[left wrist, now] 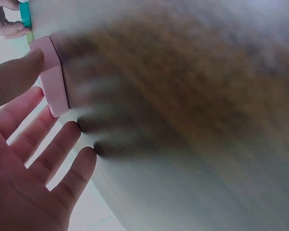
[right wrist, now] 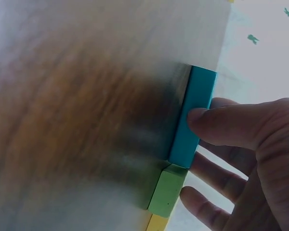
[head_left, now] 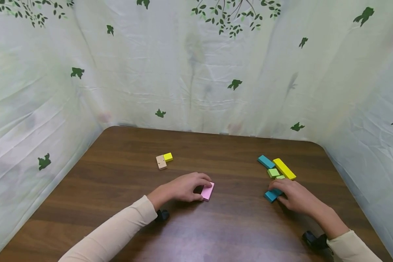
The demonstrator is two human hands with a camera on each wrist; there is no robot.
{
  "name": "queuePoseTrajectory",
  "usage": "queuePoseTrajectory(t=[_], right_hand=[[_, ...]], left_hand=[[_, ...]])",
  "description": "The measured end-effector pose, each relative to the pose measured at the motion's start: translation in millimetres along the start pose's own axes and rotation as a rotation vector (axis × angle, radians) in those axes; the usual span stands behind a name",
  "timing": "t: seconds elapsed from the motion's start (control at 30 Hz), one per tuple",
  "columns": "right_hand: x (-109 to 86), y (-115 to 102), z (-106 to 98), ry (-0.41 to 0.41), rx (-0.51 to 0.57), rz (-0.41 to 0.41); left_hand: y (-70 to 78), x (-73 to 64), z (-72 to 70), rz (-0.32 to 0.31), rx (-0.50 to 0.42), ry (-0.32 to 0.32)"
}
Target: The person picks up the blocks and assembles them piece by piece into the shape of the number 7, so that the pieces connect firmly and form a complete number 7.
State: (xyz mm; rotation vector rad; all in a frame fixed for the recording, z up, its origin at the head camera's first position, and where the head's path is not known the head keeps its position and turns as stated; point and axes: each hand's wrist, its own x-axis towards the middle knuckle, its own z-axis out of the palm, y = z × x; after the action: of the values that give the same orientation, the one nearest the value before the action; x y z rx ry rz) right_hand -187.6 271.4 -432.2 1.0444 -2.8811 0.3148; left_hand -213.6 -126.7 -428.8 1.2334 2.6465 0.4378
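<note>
On the wooden table lies a flat pink block [head_left: 207, 193], which my left hand [head_left: 187, 187] pinches between thumb and index finger. In the left wrist view the thumb presses on the pink block's [left wrist: 57, 91] face, while the other fingers spread out below. My right hand [head_left: 298, 197] pinches a blue block [head_left: 271, 195] at the right. In the right wrist view one end of this blue block [right wrist: 198, 89] meets a green block [right wrist: 167, 191]. Beyond it sit another green block [head_left: 273, 173], a second blue block [head_left: 266, 161] and a long yellow block [head_left: 284, 169].
Left of centre, a wooden block [head_left: 161, 163] and a small yellow block [head_left: 168, 157] touch each other. A pale curtain [head_left: 190, 72] with leaf prints surrounds the table [head_left: 124, 153] at the back and sides.
</note>
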Motion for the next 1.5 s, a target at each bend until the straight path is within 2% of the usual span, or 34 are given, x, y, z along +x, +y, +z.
queuePoseTrajectory(t=[0.63,0.8,1.1,1.23,1.5], right_hand=[[1.3,0.4,3.5,-0.001,-0.031,-0.013],[1.4,-0.3,4.1,0.001,-0.039,-0.016],[0.9,-0.2,4.8,0.015,-0.048,-0.031],[0.7,0.1,5.7,0.022,-0.051,-0.043],[0.5,-0.3,5.6,0.035,-0.057,-0.056]], left_hand=[[-0.2,-2.9,1.4,-0.002,-0.003,0.004],[-0.9,-3.1,1.9,0.013,0.006,0.011],[-1.8,-3.3,2.2,0.0,-0.038,-0.027],[-1.8,-2.5,2.1,-0.005,-0.034,-0.032],[0.6,-1.6,4.1,0.035,0.035,-0.017]])
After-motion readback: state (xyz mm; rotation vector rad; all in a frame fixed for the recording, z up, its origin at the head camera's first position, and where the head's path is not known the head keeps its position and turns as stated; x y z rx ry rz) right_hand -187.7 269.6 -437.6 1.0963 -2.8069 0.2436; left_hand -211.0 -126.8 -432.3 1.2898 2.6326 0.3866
